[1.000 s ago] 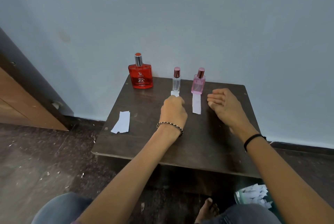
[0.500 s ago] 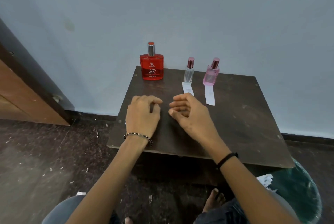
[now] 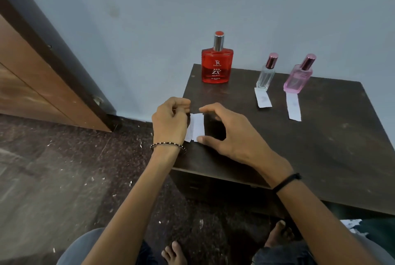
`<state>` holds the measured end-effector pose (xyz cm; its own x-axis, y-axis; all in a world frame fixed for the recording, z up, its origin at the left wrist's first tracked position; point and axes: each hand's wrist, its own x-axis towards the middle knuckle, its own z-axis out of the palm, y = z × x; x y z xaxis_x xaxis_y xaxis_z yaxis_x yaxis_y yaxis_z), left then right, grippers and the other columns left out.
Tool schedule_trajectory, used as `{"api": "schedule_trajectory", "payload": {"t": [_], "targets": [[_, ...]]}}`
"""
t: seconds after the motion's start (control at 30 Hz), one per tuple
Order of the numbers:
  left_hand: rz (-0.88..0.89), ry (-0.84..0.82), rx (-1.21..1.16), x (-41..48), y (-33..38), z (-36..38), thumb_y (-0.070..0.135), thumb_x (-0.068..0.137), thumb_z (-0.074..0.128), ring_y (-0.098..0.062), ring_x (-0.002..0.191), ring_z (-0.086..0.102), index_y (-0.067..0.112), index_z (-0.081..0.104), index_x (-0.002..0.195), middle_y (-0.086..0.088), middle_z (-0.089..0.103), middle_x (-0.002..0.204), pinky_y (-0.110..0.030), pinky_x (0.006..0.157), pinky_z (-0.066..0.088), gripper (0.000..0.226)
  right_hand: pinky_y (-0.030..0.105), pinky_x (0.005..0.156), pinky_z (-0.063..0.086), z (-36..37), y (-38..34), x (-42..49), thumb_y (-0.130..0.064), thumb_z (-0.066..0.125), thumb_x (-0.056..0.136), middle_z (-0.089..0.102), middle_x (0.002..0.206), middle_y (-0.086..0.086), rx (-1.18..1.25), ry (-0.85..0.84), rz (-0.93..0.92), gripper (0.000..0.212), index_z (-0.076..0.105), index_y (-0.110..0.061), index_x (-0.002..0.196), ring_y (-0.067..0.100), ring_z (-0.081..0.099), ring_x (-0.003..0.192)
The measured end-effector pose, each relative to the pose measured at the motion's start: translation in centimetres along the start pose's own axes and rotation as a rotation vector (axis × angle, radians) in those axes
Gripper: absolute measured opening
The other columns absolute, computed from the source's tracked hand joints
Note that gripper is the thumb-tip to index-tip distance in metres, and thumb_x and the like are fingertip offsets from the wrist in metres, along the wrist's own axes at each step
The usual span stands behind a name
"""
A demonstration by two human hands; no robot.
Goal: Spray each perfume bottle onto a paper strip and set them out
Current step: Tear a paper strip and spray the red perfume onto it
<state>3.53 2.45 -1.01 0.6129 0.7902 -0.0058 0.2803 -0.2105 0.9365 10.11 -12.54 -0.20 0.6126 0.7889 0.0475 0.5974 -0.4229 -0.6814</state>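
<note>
— Okay, where do we log the loose strips (image 3: 197,126)?
— On the table (image 3: 320,147), near its left edge. The right hand (image 3: 230,134) pinches them, forefinger at the far end, thumb at the near end.
— Left hand (image 3: 168,121)?
— Curled against their left side; we can't tell its grip.
— Bottles?
— Red bottle (image 3: 217,65), clear bottle (image 3: 265,74) and pink bottle (image 3: 298,78) stand upright at the back.

Both forearms reach forward to the near left corner of the worktop (image 3: 310,149). The left hand (image 3: 171,122) shows its back, its fingers (image 3: 181,103) curled beside the paper strips (image 3: 197,126); any grip is hidden. The right hand (image 3: 233,136) arches, index tip on the strips' far end, thumb on the near end.
</note>
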Motion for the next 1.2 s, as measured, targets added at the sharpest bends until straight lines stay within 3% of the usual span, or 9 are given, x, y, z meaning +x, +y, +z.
{"api": "schedule_trajectory", "payload": {"t": [0.13,0.43,0.53,0.63,0.8,0.93,1.07,1.2], "targets": [[-0.026,-0.027,-0.035,-0.1,0.1,0.2,-0.001,0.093,0.046,-0.011,0.093,0.074,0.012,0.076,0.095,-0.001,0.077,0.091,-0.038,0.090,0.060,0.033,0.036,0.109,0.045,0.5,-0.2,0.4,-0.042,0.080,0.083,0.058,0.144,-0.005,-0.022,-0.044,-0.039,0.069,0.047,-0.025,0.141,0.016,0.053,0.131],[-0.050,-0.033,-0.038,-0.2,0.8,0.4,-0.001,0.092,0.045,-0.015,0.093,0.073,0.012,0.077,0.093,-0.004,0.077,0.091,-0.039,0.092,0.059,0.034,0.028,0.102,0.049,0.7,0.4,-0.2,-0.041,0.065,0.096,0.066,0.135,-0.003,-0.010,0.026,-0.110,0.045,0.056,-0.019,0.135,0.013,0.062,0.122],[-0.056,-0.032,-0.041,-0.2,1.0,0.4,-0.002,0.092,0.045,-0.017,0.094,0.073,0.010,0.076,0.093,-0.007,0.077,0.092,-0.039,0.093,0.058,0.033,0.020,0.088,0.051,0.6,0.5,-0.2,-0.027,0.059,0.103,0.074,0.120,0.001,0.018,0.110,-0.146,0.026,0.064,-0.014,0.125,0.011,0.069,0.104],[-0.050,-0.036,-0.025,-0.3,1.2,0.4,0.000,0.092,0.047,-0.018,0.095,0.073,0.011,0.076,0.093,-0.006,0.076,0.093,-0.039,0.093,0.058,0.031,0.027,0.071,0.051,0.3,0.5,0.0,-0.015,0.055,0.104,0.076,0.101,0.004,0.020,0.170,-0.170,0.020,0.068,-0.011,0.119,0.013,0.067,0.078],[0.006,-0.004,0.001,-0.8,1.8,0.7,0.005,0.092,0.050,-0.014,0.085,0.072,0.016,0.076,0.096,0.001,0.075,0.088,-0.030,0.085,0.059,0.028,0.037,0.072,0.055,0.1,0.5,0.1,-0.017,0.059,0.103,0.076,0.092,-0.001,0.087,0.296,-0.113,0.018,0.072,-0.013,0.114,0.018,0.072,0.077],[0.035,0.026,-0.034,-1.0,2.0,0.9,0.008,0.092,0.053,-0.017,0.076,0.072,0.015,0.074,0.098,-0.002,0.074,0.083,-0.026,0.075,0.058,0.023,0.026,0.075,0.059,0.0,0.6,0.2,-0.025,0.062,0.101,0.074,0.098,-0.013,0.168,0.377,-0.026,0.017,0.072,-0.021,0.115,0.003,0.072,0.079],[-0.077,-0.049,-0.187,-1.1,2.2,1.2,0.006,0.095,0.053,-0.008,0.050,0.065,0.007,0.070,0.097,-0.002,0.069,0.068,-0.020,0.055,0.056,0.018,0.014,0.064,0.058,0.0,0.8,0.3,-0.031,0.063,0.100,0.073,0.095,-0.019,0.265,0.430,0.066,0.019,0.071,-0.024,0.116,-0.001,0.072,0.073],[-0.224,-0.188,-0.389,-1.1,2.5,1.5,0.014,0.101,0.055,-0.020,0.061,0.075,-0.004,0.066,0.105,-0.013,0.074,0.073,-0.028,0.056,0.061,0.021,0.025,0.068,0.062,-0.4,0.8,0.2,-0.025,0.066,0.100,0.075,0.104,-0.011,0.300,0.476,0.006,0.020,0.074,-0.019,0.117,0.004,0.072,0.091]]}}
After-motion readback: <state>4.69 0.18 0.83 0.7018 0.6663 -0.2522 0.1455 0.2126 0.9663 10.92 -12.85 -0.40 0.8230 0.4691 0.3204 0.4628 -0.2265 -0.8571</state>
